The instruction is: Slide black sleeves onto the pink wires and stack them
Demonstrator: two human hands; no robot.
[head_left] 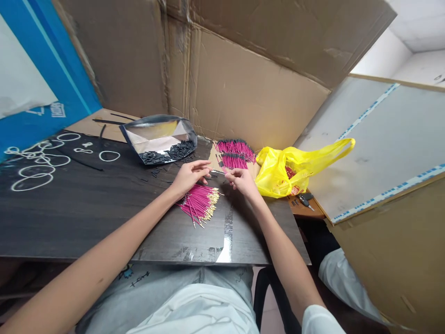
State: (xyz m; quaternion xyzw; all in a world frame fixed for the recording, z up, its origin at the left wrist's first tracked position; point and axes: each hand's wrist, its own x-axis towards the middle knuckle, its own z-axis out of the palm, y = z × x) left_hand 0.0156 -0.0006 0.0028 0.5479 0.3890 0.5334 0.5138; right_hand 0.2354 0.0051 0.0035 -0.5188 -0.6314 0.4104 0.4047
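Note:
My left hand (192, 177) is over the upper end of a loose pile of magenta wires (198, 204), whose gold-coloured metal ends point right. Its thumb and fingers are drawn together, and what lies between them is too small to make out. Close by on the right, my right hand (242, 181) pinches a thin wire (218, 172), which spans the small gap to the left fingertips. Just beyond the hands, bundled magenta wires with black ends (234, 153) lie in two rows on a piece of cardboard.
An unsealed bag of short black tubes (160, 141) stands back left; loose tubes (156, 172) lie before it. Pale rubber bands (38, 171) are scattered far left. A yellow plastic bag (278, 174) sits right, near keys (306, 200). Cardboard walls (250, 88) rise behind.

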